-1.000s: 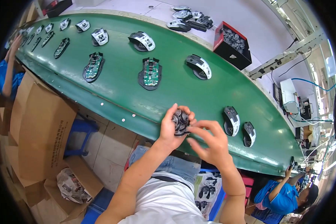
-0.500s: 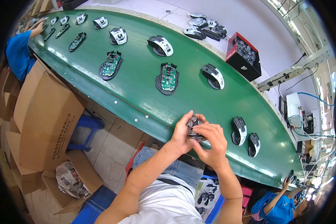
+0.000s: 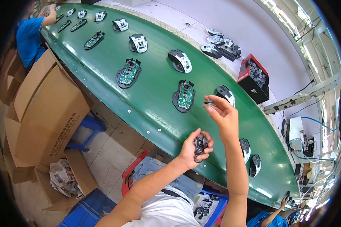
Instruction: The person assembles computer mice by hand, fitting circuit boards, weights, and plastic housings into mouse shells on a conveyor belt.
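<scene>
The left hand [image 3: 188, 150] is cupped, palm up, with its fingers curled around a cluster of small round dark parts [image 3: 201, 142] above the near edge of the green work surface [image 3: 155, 95]. Ahead of it and to its right, the raised right hand [image 3: 226, 115] pinches a round disc-like part [image 3: 209, 103] between thumb and fingers. Just left of the right hand lies a green circuit board on a dark base [image 3: 185, 97]; directly beyond the hand, partly covered by it, is a black-and-white mouse shell [image 3: 227, 94]. Farther left of both hands lie a second board [image 3: 128, 74] and more shells, one of them [image 3: 180, 61] ahead of the left hand. Two mouse shells [image 3: 255, 165] sit right of the right forearm. Beyond the right hand, to its right, stands a black-and-red box [image 3: 251, 89] of similar round parts. Well left of the left hand stands a large cardboard carton [image 3: 51, 119].
</scene>
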{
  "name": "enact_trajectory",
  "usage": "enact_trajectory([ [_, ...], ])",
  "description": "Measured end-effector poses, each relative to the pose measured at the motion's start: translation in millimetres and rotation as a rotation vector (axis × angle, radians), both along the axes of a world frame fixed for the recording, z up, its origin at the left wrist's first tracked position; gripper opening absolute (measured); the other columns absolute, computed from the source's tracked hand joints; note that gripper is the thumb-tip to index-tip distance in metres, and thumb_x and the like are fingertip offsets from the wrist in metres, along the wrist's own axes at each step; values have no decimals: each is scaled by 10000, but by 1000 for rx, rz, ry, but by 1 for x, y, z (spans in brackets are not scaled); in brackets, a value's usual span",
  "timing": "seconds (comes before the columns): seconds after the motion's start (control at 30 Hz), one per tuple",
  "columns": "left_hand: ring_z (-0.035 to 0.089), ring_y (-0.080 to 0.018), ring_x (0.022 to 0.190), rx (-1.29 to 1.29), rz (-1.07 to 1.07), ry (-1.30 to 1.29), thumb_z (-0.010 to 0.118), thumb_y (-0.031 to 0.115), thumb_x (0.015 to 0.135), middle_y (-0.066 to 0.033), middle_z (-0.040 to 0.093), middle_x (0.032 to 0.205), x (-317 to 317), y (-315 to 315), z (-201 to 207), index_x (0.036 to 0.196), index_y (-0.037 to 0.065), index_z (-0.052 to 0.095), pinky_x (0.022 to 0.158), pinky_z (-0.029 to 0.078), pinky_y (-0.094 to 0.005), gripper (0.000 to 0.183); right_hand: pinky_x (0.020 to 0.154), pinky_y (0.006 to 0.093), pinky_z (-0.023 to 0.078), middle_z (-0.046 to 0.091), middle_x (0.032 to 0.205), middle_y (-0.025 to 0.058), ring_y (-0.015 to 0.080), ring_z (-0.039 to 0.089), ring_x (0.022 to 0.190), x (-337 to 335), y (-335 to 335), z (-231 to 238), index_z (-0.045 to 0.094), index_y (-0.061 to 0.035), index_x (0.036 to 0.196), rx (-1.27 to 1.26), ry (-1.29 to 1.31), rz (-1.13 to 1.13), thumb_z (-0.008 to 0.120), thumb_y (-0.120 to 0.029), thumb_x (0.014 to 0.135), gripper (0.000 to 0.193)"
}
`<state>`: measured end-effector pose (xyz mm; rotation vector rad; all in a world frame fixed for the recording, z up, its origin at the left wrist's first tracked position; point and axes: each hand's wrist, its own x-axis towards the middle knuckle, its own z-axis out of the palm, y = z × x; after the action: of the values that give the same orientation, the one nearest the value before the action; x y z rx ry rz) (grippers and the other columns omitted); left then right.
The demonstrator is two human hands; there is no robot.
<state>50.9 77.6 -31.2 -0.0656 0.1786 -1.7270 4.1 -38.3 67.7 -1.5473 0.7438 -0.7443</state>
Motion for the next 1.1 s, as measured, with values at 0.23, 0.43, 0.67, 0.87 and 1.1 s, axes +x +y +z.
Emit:
enact_trajectory([
  [0.23,503,-148,682,-71,21,-52,386,446,1059,-94,546,847,0,4,-2,948,78,560,386,357,-211,421,809,281,567,741,1003,109,156,714,877,53,-40,-25,731,24,1027,-496,296,12,723,-57,873,175],
  [0.43,459,-138,607,-232,103,-137,355,454,1063,-127,534,819,3,15,-4,893,38,533,374,341,-208,484,873,361,547,653,1223,123,267,671,1055,75,-9,-15,700,-81,1175,-853,269,389,771,-119,804,379],
  [0.67,447,-130,595,-333,203,-227,336,460,1069,-126,513,814,42,47,1,879,31,521,377,333,-200,504,818,382,556,641,1129,112,289,661,950,98,26,-56,713,-110,1172,-832,309,600,760,-68,799,378],
  [0.87,449,-138,626,-253,152,-249,341,443,1068,-141,513,825,55,52,5,885,20,522,376,347,-192,495,756,273,563,689,1060,97,151,696,842,68,27,-39,682,-41,1211,-371,215,370,650,45,867,356],
  [1.1,461,-117,599,-157,210,-354,373,436,1068,-120,538,814,69,38,4,889,31,544,377,358,-197,474,685,251,539,648,1022,73,120,664,756,34,-24,-24,626,-7,1311,-225,303,175,587,-94,988,337],
])
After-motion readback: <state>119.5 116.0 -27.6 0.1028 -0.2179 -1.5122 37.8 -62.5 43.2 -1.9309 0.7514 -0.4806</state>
